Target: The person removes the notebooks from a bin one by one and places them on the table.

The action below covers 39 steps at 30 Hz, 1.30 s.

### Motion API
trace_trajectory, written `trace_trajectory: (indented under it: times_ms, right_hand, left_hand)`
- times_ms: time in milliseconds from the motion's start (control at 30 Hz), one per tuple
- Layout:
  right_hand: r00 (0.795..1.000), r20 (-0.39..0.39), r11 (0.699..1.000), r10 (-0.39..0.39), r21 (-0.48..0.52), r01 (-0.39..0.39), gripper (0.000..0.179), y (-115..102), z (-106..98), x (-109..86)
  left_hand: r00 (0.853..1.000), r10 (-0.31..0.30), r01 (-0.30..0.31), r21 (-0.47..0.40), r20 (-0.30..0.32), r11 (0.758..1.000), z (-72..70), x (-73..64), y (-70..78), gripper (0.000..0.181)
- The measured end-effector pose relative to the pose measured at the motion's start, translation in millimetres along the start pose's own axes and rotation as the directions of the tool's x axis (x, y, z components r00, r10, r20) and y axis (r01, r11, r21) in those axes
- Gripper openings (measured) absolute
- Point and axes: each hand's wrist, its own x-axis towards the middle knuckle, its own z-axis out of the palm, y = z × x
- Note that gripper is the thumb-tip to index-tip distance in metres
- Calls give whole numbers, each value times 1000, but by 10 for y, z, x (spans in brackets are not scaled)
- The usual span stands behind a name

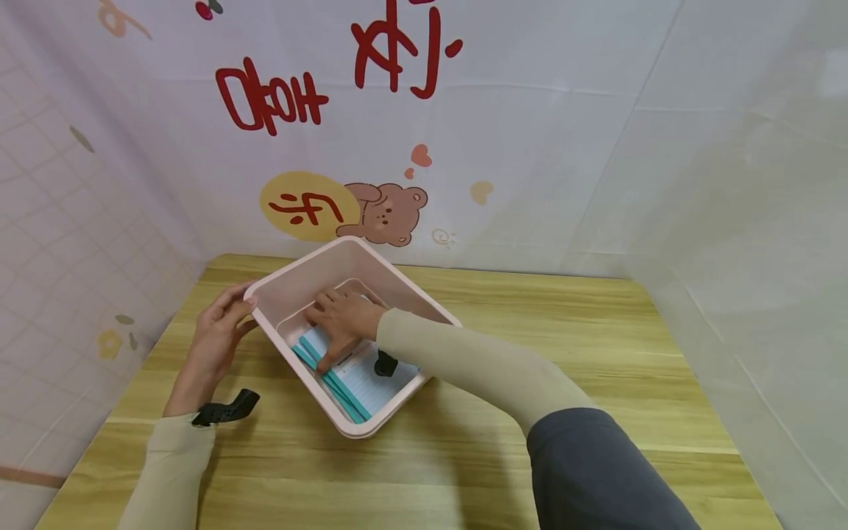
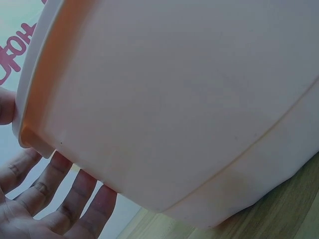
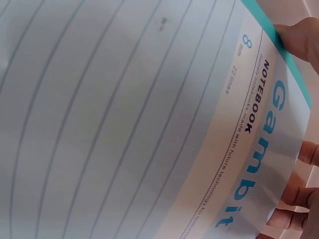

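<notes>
A pale pink plastic bin (image 1: pixel 311 394) stands at an angle on the table. My left hand (image 1: pixel 215 335) holds its left corner; in the left wrist view the thumb is at the rim and the fingers spread along the bin wall (image 2: pixel 174 99). Inside the bin lies a light blue lined notebook (image 1: pixel 380 390), with a second teal spine (image 1: pixel 308 361) showing beside it. My right hand (image 1: pixel 344 322) reaches in and grips the notebook across its width. In the right wrist view the thumb is on the teal edge, fingers at the opposite edge, and "Gambit NOTEBOOK" is printed on the cover (image 3: pixel 149 124).
The wood-grain table (image 1: pixel 563 338) extends to the right of the bin and in front of it. A white printed cloth (image 1: pixel 530 132) hangs behind, with more cloth at both sides. Black wrist mounts (image 1: pixel 228 408) are on both forearms.
</notes>
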Motion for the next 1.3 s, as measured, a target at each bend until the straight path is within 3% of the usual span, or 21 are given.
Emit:
trace_trajectory:
  times_ms: [200, 400, 667, 1033, 1300]
  right_hand:
    - [1000, -28, 1000, 4, 4, -4, 92, 16, 2, 6]
    - [998, -70, 1000, -7, -5, 6, 97, 22, 13, 10]
    - [999, -31, 993, -24, 115, 27, 100, 46, 12, -6]
    - [998, -53, 994, -32, 100, 37, 102, 78, -28, 24]
    - [991, -131, 996, -29, 80, 39, 88, 114, -112, 19]
  left_hand:
    - [1000, 5, -4, -23, 4, 1000, -2, -3, 7, 34]
    - [1000, 12, -11, -44, 17, 999, -8, 2, 0, 34]
    - [1000, 12, -11, -61, 17, 998, -7, 6, 0, 32]
    - [1000, 21, -20, -60, 15, 998, 5, 3, -6, 31]
    - [1000, 21, -20, -71, 14, 997, -2, 4, -3, 30]
